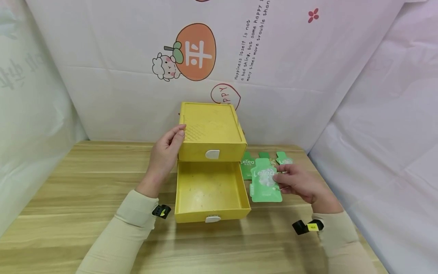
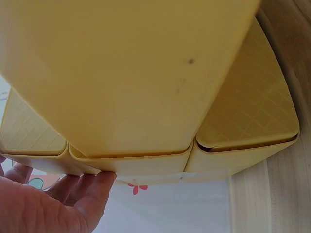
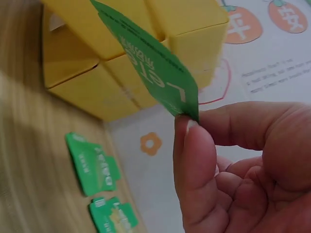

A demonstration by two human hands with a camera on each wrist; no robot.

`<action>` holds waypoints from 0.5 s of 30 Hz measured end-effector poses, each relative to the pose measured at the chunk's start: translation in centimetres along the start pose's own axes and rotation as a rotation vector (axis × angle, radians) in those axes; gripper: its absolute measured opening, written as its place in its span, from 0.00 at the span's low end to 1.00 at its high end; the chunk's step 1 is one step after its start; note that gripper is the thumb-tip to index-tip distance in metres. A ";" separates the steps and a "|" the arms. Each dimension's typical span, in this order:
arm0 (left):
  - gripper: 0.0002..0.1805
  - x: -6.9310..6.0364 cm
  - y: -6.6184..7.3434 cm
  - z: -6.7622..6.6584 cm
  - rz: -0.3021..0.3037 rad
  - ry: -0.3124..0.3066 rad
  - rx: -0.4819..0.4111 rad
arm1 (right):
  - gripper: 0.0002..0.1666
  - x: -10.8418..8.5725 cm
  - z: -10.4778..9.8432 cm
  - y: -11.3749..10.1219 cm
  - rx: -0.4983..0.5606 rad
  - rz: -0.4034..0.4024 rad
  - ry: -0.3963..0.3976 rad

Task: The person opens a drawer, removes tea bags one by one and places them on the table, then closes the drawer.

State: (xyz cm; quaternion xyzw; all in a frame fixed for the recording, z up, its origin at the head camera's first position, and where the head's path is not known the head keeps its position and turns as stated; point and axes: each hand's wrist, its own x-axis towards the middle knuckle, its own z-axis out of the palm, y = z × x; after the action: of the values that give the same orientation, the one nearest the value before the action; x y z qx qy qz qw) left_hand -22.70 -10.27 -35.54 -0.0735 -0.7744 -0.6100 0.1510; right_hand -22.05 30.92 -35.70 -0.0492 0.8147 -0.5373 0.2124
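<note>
My right hand pinches a light green LeTea packet by its right edge, beside the yellow box. In the right wrist view, thumb and forefinger hold the packet at one end. Fingers of my left hand rest on the upper left edge of the yellow drawer box. The left wrist view shows the left hand with its fingertips against the yellow casing. Below the box's top section, a drawer stands pulled out, with nothing visible inside.
Several more green packets lie right of the box, among them a dark green one and a lighter one, partly hidden. The wooden table meets a printed white cloth behind and at the sides.
</note>
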 end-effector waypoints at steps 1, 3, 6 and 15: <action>0.28 0.0 0.0 0.0 0.000 0.002 0.000 | 0.38 0.2 0.1 0.3 -0.016 0.014 -0.005; 0.28 0.0 0.0 0.0 0.000 0.005 0.001 | 0.38 0.6 0.4 1.0 -0.038 0.041 -0.009; 0.28 0.0 0.0 0.0 0.001 0.006 -0.004 | 0.35 1.2 0.8 2.0 -0.054 0.069 -0.021; 0.28 -0.1 0.0 0.0 -0.005 0.001 0.007 | 0.16 2.7 2.0 4.3 -0.093 0.123 -0.059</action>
State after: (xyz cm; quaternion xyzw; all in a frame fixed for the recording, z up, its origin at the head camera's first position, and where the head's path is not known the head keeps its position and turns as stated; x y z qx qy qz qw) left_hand -22.63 -10.26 -35.57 -0.0706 -0.7767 -0.6077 0.1499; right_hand -23.04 30.24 -41.02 -0.0246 0.8338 -0.4829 0.2665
